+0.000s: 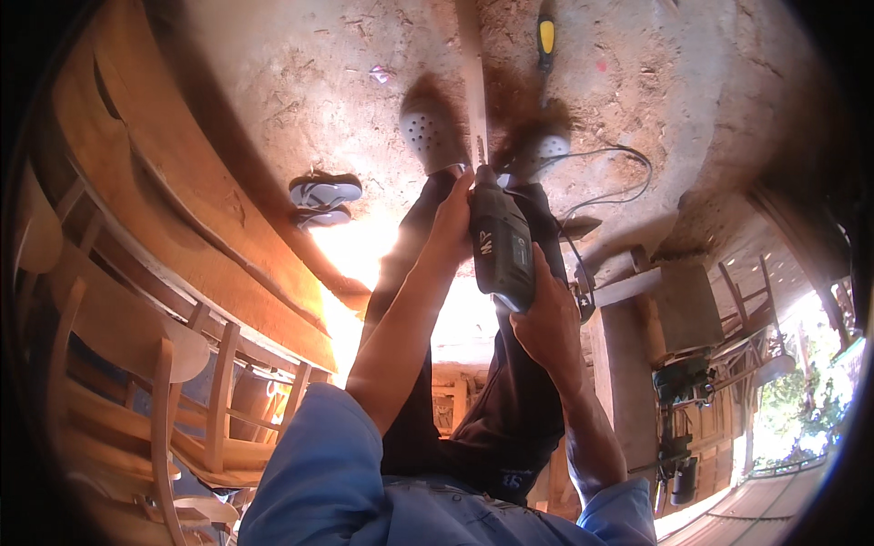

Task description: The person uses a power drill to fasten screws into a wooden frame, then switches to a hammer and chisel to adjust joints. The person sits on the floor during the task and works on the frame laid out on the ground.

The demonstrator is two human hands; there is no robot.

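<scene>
A dark power drill (503,250) with pale markings on its casing points away from me, between my legs. My right hand (549,318) is closed around its rear handle. Along the left side of its front end lies my left hand (452,218), closed against the drill, its fingers partly hidden behind the casing. The drill's chuck (486,175) meets the near end of a long, narrow wooden strip (472,68), which runs away from me between my shoes. Whether the bit is inside the wood I cannot tell.
A screwdriver (546,41) with a yellow and black handle lies on the dusty floor at the far right. A black cord (648,168) loops right of my feet. Grey sandals (325,196) lie left, near long wooden boards (196,209) and chairs (164,400). Machinery (681,380) stands right.
</scene>
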